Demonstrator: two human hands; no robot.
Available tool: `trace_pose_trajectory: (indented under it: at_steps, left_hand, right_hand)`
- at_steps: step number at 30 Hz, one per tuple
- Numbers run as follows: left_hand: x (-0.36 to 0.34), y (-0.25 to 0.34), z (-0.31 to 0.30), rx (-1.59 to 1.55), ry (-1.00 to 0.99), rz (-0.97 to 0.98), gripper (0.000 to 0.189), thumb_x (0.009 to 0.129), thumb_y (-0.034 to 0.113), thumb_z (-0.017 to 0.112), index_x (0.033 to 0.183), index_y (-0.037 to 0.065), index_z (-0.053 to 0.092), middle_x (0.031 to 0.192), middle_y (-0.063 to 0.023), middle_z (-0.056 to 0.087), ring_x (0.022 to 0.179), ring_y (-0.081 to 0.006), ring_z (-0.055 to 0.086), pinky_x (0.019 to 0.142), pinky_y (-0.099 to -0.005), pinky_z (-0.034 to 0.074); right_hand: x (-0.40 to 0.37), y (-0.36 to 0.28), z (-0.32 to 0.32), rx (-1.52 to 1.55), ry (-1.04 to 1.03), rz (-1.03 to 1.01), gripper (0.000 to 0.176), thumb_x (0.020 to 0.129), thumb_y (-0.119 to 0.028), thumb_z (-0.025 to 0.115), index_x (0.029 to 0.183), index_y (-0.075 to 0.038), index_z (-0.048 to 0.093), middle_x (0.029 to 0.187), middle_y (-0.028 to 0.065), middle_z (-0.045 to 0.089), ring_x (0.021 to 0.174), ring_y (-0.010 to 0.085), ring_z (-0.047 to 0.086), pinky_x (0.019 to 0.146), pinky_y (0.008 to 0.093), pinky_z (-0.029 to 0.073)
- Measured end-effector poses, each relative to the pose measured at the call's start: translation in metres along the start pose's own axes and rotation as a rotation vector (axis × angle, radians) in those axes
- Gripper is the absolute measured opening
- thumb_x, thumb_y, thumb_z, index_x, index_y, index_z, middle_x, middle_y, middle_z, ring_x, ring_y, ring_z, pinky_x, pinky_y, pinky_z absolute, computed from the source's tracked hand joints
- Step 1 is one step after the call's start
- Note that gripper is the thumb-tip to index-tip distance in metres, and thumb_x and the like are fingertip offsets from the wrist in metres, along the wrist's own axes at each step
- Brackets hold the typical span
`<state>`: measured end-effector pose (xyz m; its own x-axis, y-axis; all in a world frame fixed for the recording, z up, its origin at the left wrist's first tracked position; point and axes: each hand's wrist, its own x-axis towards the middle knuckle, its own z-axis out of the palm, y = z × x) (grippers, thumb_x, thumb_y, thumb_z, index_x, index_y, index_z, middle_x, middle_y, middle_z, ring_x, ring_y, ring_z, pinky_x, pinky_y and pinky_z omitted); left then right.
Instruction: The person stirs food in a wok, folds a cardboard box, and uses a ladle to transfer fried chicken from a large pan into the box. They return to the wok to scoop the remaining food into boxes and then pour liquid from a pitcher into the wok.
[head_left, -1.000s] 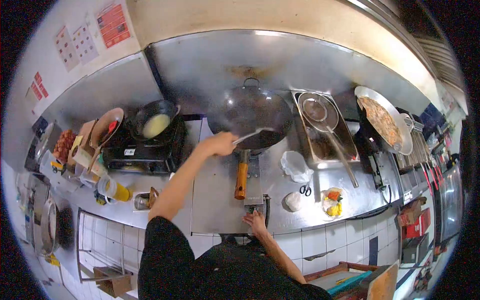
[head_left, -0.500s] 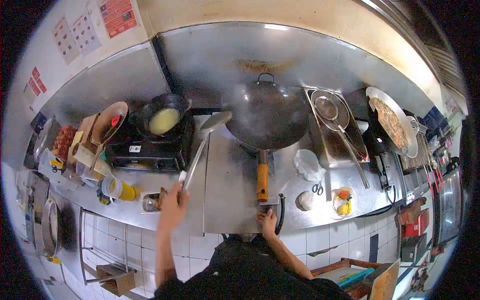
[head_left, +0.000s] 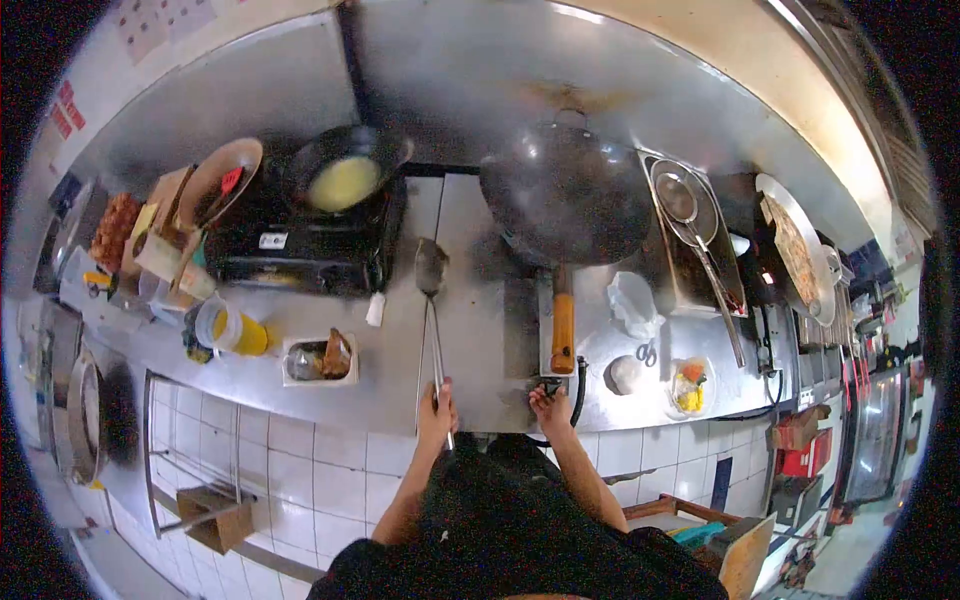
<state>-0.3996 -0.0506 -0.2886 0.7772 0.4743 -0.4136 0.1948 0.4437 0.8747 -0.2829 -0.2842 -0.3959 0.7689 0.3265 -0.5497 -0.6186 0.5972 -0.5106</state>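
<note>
My left hand [head_left: 437,410] is wrapped around the long metal handle of a ladle [head_left: 431,268]. The ladle's bowl points away from me over the steel counter, between the black portable stove and the wok. My right hand [head_left: 555,408] is at the counter's front edge, its fingers curled on a dark burner knob [head_left: 546,388], partly hidden by them. Straight above that hand is the wooden handle [head_left: 563,330] of a large dark wok [head_left: 568,195], which sits on its burner with haze over it.
Left, a pan [head_left: 345,180] with yellowish liquid stands on a portable stove [head_left: 300,245]. Nearby are a container of yellow liquid [head_left: 235,330] and a small white tray [head_left: 320,360]. Right are a strainer [head_left: 680,200], scissors [head_left: 647,353], a plastic bag [head_left: 633,305] and a large food pan [head_left: 795,245].
My left hand has moved right and closer to my body, bringing the ladle with it. My right hand stays by the knob. The view has shifted slightly.
</note>
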Motion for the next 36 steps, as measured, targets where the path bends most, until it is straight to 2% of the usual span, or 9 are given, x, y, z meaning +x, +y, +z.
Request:
trace_pose_trajectory:
  at_steps: [2, 6, 17, 22, 26, 30, 33, 34, 36]
  left_hand:
    - [0.009, -0.003, 0.007, 0.023, 0.032, 0.019, 0.033, 0.098, 0.035, 0.046, 0.106, 0.003, 0.052, 0.051, 0.0020, 0.041, 0.034, -0.0081, 0.038, 0.032, -0.0260, 0.031]
    - [0.015, -0.022, 0.018, 0.228, 0.114, 0.170, 0.037, 0.099, 0.035, 0.043, 0.093, 0.002, 0.057, 0.050, -0.0006, 0.044, 0.032, -0.0108, 0.040, 0.032, -0.0279, 0.032]
    - [0.021, -0.078, 0.033, 0.255, 0.309, 0.004, 0.043, 0.097, 0.041, 0.044, 0.085, 0.001, 0.053, 0.049, -0.0020, 0.042, 0.035, -0.0129, 0.043, 0.033, -0.0293, 0.034]
    - [0.029, -0.079, 0.032, 0.324, 0.262, 0.103, 0.039, 0.098, 0.036, 0.044, 0.080, 0.001, 0.047, 0.050, -0.0055, 0.047, 0.034, -0.0153, 0.046, 0.032, -0.0307, 0.037]
    - [0.019, -0.063, 0.033, 0.679, 0.403, 0.234, 0.029, 0.091, 0.021, 0.053, 0.103, -0.006, 0.054, 0.070, -0.0154, 0.062, 0.054, -0.0235, 0.061, 0.049, -0.0353, 0.049]
    - [0.006, -0.066, 0.010, 0.964, 0.575, 0.488, 0.032, 0.084, 0.012, 0.057, 0.114, -0.001, 0.055, 0.088, -0.0174, 0.063, 0.077, -0.0260, 0.063, 0.062, -0.0360, 0.051]
    - [-0.029, -0.044, -0.001, 0.920, 0.552, 0.478, 0.030, 0.082, 0.008, 0.058, 0.112, 0.006, 0.058, 0.097, -0.0175, 0.061, 0.088, -0.0271, 0.060, 0.068, -0.0366, 0.051]
    - [-0.039, -0.042, -0.007, 0.866, 0.535, 0.548, 0.028, 0.082, 0.006, 0.057, 0.111, 0.007, 0.058, 0.093, -0.0162, 0.061, 0.084, -0.0273, 0.061, 0.067, -0.0368, 0.051]
    - [-0.052, -0.047, -0.026, 0.806, 0.574, 0.597, 0.027, 0.083, 0.004, 0.057, 0.109, 0.009, 0.059, 0.089, -0.0149, 0.061, 0.079, -0.0275, 0.061, 0.067, -0.0371, 0.050]
  right_hand:
    - [-0.004, -0.003, 0.012, 0.028, 0.165, 0.038, 0.060, 0.094, -0.056, 0.038, 0.102, 0.002, 0.053, 0.092, 0.0135, 0.058, 0.087, 0.0295, 0.059, 0.082, 0.0382, 0.051]
    - [0.008, -0.002, -0.001, 0.125, 0.165, 0.097, 0.055, 0.096, -0.050, 0.037, 0.100, 0.002, 0.053, 0.096, 0.0162, 0.057, 0.092, 0.0315, 0.057, 0.085, 0.0405, 0.050]
    - [-0.002, 0.004, 0.014, 0.182, 0.066, 0.093, 0.046, 0.100, -0.041, 0.030, 0.092, -0.001, 0.051, 0.089, 0.0146, 0.057, 0.088, 0.0293, 0.058, 0.081, 0.0392, 0.051]
    - [-0.014, -0.003, 0.026, 0.157, 0.103, 0.088, 0.045, 0.101, -0.039, 0.028, 0.091, -0.001, 0.051, 0.090, 0.0151, 0.057, 0.089, 0.0294, 0.058, 0.083, 0.0389, 0.051]
    - [-0.008, -0.002, 0.025, 0.190, 0.059, 0.085, 0.048, 0.101, -0.041, 0.026, 0.092, 0.000, 0.051, 0.093, 0.0172, 0.058, 0.089, 0.0302, 0.058, 0.084, 0.0398, 0.050]
    - [-0.001, -0.002, 0.020, 0.285, 0.095, 0.163, 0.047, 0.099, -0.041, 0.032, 0.091, 0.001, 0.052, 0.093, 0.0167, 0.059, 0.087, 0.0284, 0.058, 0.078, 0.0384, 0.050]
    - [0.010, -0.004, 0.003, 0.477, -0.098, 0.233, 0.036, 0.094, -0.033, 0.042, 0.080, -0.003, 0.055, 0.070, 0.0071, 0.055, 0.065, 0.0182, 0.051, 0.059, 0.0286, 0.043]
    - [0.004, -0.016, 0.013, 0.443, 0.061, 0.290, 0.031, 0.091, -0.028, 0.042, 0.075, -0.005, 0.054, 0.061, 0.0031, 0.048, 0.056, 0.0152, 0.044, 0.050, 0.0272, 0.038]
    - [-0.006, -0.032, 0.014, 0.759, -0.062, 0.521, 0.023, 0.089, -0.019, 0.046, 0.069, -0.009, 0.045, 0.059, -0.0002, 0.044, 0.046, 0.0102, 0.036, 0.051, 0.0277, 0.037]
